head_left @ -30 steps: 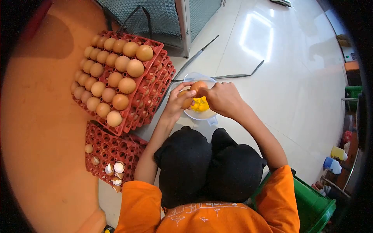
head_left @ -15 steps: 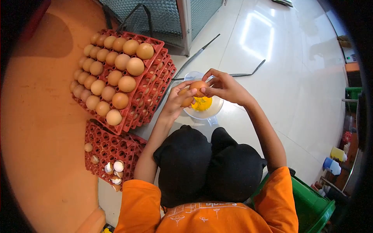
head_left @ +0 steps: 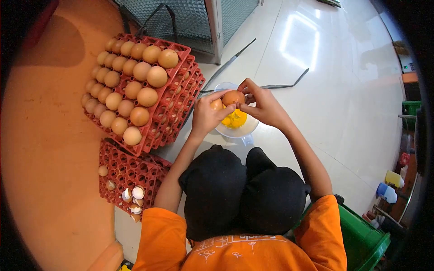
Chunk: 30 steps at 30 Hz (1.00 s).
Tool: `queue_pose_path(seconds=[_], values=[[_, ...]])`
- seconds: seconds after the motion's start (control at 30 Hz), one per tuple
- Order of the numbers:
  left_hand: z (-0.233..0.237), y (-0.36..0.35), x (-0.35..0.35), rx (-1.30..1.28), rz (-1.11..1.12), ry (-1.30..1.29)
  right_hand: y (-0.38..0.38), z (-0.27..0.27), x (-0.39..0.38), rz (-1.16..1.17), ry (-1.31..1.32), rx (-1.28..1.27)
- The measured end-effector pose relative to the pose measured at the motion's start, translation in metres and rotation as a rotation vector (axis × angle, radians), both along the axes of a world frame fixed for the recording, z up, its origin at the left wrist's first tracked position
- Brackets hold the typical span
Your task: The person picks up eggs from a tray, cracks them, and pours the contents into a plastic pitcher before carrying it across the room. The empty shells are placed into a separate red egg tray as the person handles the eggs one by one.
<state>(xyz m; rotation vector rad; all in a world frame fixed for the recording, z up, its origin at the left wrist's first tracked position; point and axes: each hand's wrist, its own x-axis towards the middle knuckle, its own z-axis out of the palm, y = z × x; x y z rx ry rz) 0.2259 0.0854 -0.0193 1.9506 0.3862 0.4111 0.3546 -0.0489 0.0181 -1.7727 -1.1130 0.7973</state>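
Note:
A brown egg point(head_left: 233, 97) is held between my two hands above a clear plastic jug point(head_left: 247, 131) containing yellow yolks point(head_left: 235, 119). My left hand point(head_left: 208, 118) is closed around a second egg point(head_left: 216, 105) in its palm, with its fingers also against the first egg. From the right, the fingertips of my right hand point(head_left: 263, 107) grip the first egg. Whether its shell is cracked is too small to tell. The jug stands on the tiled floor, partly hidden by my hands.
Stacked red trays point(head_left: 156, 131) full of brown eggs lean at the left. Below them a red tray point(head_left: 118, 168) holds several broken shells point(head_left: 138, 193). Dark straps point(head_left: 280, 86) lie on the floor behind the jug. A green bin point(head_left: 361, 235) stands at the lower right.
The first egg has turned and shifted slightly right between my hands. My left thumb has moved down to its lower side, and my right fingers have shifted slightly.

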Motion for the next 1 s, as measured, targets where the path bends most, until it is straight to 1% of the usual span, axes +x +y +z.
queue_pose_path(seconds=[0.03, 0.1, 0.13, 0.23, 0.33, 0.5, 0.73, 1.0], values=[[-0.001, 0.0, 0.001, 0.169, 0.014, -0.047, 0.001, -0.001, -0.002, -0.008, -0.053, 0.02], [0.002, -0.004, 0.001, 0.29, 0.055, -0.013, 0.003, -0.005, -0.006, -0.025, -0.161, 0.06], [0.004, -0.005, 0.001, 0.35, 0.076, 0.005, 0.003, -0.004, -0.008, -0.035, -0.155, 0.06], [0.004, -0.006, 0.0, 0.467, 0.088, 0.037, 0.004, -0.004, -0.011, -0.048, -0.147, 0.063], [0.003, -0.007, 0.001, 0.523, 0.084, 0.004, 0.002, -0.006, -0.011, -0.041, -0.162, 0.072], [0.006, -0.007, 0.001, 0.535, 0.074, 0.004, 0.002, -0.007, -0.013, -0.053, -0.216, 0.062], [-0.002, -0.005, 0.001, 0.495, 0.064, -0.028, 0.003, -0.01, -0.014, -0.061, -0.213, 0.043], [0.002, -0.006, 0.001, 0.461, 0.058, 0.008, 0.004, -0.01, -0.014, -0.059, -0.229, 0.07]])
